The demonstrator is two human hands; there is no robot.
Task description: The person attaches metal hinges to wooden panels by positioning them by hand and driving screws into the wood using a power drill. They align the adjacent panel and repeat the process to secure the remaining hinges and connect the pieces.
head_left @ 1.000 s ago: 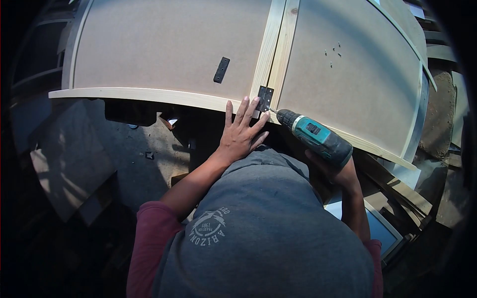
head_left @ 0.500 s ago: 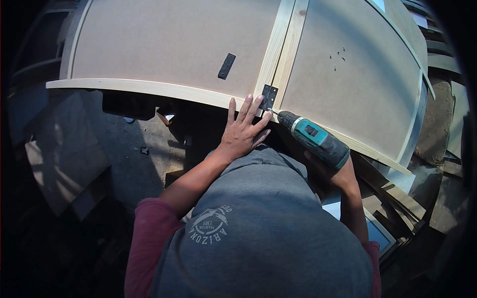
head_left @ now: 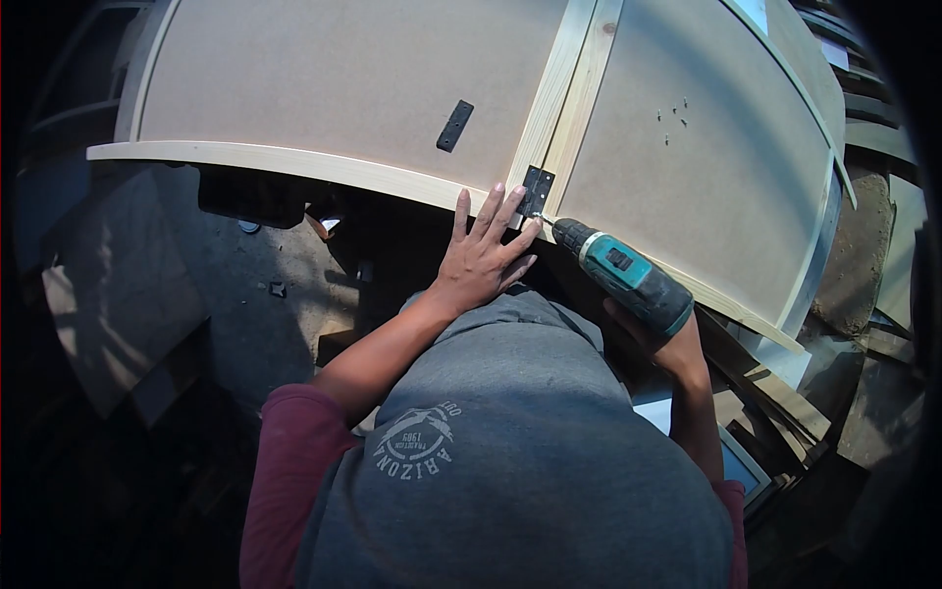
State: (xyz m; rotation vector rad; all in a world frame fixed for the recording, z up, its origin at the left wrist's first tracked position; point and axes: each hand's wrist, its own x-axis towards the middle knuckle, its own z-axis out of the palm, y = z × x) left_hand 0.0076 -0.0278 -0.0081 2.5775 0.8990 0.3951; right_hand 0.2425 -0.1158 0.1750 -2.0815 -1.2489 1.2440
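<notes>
The black hinge lay across the seam between two pale wooden strips. At its seven to eight o'clock, the left hand was spread open, palm down, fingertips at the hinge's edge, gripping nothing. The right hand, partly hidden, was closed around the drill at four to five o'clock.

The bit's tip met the hinge's lower end just beside the left index finger, so a slip off the screw head could have caught that fingertip; the drill's slanting pose seemed the likeliest cause. Light finger pressure might have let the hinge twist out of line with the seam. Knocking the panel could also have scattered the loose screws at two o'clock or shifted the spare hinge at ten.
</notes>
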